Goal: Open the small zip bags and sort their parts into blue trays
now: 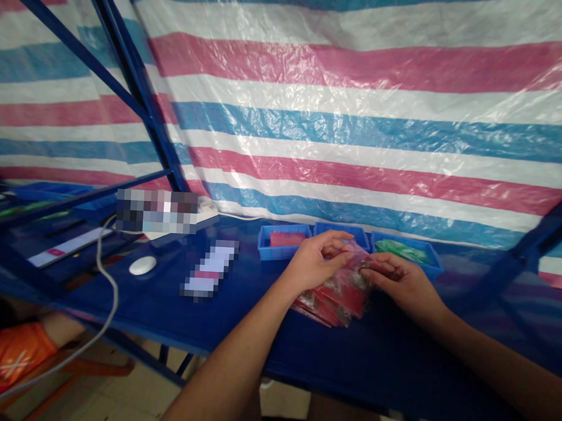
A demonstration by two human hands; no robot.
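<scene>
Both my hands meet over a stack of small red packets in clear plastic (340,298) lying on the blue table (209,320). My left hand (313,259) curls its fingers round the top packet from the left. My right hand (402,280) pinches the same packet's right edge with its fingertips. The rest of the stack fans out beneath the hands toward the table's front.
Three blue bins stand behind the hands: one with red items (284,241), a middle one (343,232), one with green items (408,252). A white mouse (142,265) and its cable lie to the left. A striped tarp (361,114) hangs behind. A person in orange (5,353) is at lower left.
</scene>
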